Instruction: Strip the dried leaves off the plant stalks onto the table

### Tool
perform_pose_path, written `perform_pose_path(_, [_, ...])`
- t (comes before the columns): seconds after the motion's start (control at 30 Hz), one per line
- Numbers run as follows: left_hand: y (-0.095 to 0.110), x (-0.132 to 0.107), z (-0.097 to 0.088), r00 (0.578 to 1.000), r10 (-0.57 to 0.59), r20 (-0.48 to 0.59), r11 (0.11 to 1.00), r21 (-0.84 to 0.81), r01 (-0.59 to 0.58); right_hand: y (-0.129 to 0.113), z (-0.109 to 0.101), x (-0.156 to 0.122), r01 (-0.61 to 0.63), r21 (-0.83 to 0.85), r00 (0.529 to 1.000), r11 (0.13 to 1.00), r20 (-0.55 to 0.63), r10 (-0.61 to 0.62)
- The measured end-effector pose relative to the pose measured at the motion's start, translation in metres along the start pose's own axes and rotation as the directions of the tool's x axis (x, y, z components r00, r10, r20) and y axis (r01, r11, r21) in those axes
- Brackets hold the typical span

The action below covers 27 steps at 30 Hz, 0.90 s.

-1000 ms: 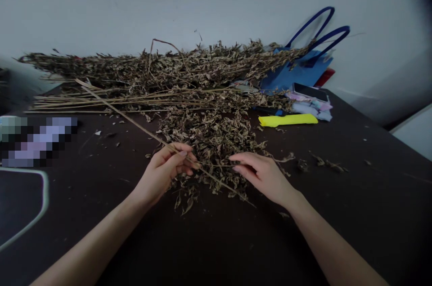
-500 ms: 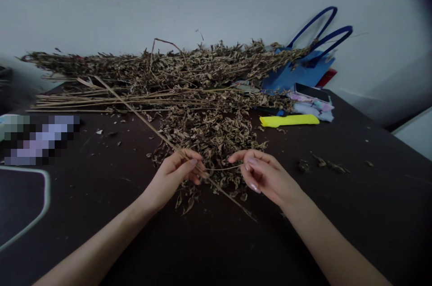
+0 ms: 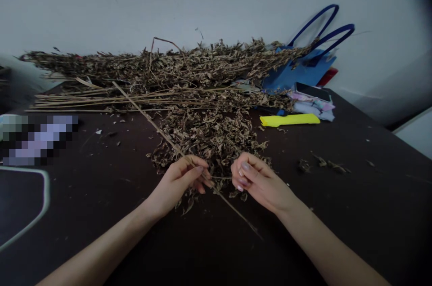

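My left hand point(image 3: 184, 180) is closed round a long, thin dried plant stem point(image 3: 148, 118), which slants from the upper left down past my fingers to the lower right. A thin side twig point(image 3: 222, 177) bridges the gap between my two hands. Its right end goes into the curled fingers of my right hand point(image 3: 256, 180), closed in a pinch. Beneath and beyond both hands lies a loose heap of dried, curled brown leaves point(image 3: 212, 135) on the dark table point(image 3: 209, 250).
Bare-ended dried stalks point(image 3: 84, 99) and a leafy bundle point(image 3: 135, 68) lie along the wall. On the right are a yellow folded strip point(image 3: 289, 120), a phone point(image 3: 312, 91) on cloth, and a blue bag point(image 3: 286, 77). Leaf scraps point(image 3: 324, 163) lie scattered; a white-edged object point(image 3: 46, 191) is at left.
The stem has slid down and to the right with my left hand. My right hand has come closer to the left, and its raised index finger has curled in round the twig.
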State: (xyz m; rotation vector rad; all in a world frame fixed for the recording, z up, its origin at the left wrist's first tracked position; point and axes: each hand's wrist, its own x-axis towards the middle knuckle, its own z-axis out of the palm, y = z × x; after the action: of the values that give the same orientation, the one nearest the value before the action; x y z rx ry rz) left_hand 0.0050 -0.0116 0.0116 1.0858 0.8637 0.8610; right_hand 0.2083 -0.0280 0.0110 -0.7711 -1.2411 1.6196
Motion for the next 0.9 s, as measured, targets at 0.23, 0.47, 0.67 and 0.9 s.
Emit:
perform_pose_path(0.23, [-0.002, -0.002, 0.006, 0.998, -0.027, 0.063, 0.999, 0.031, 0.025, 0.007, 0.002, -0.003, 0.023, -0.146, 0.997, 0.989, -0.069, -0.034])
perform_pose_path(0.47, [-0.001, 0.000, 0.000, 1.000, -0.021, -0.014, 0.999, -0.027, 0.020, -0.003, -0.012, 0.000, 0.015, -0.463, 0.981, 0.886, -0.165, -0.103])
perform_pose_path(0.67, [0.000, 0.001, -0.001, 1.000, -0.024, -0.019, 1.000, -0.017, 0.023, -0.008, -0.015, -0.002, -0.044, -0.610, 0.970, 0.791, -0.214, -0.112])
perform_pose_path(0.9, [-0.002, 0.002, -0.002, 1.000, 0.000, -0.003, 1.000, -0.011, 0.000, -0.012, 0.004, -0.006, -0.022, -0.707, 0.998, 0.707, -0.060, -0.029])
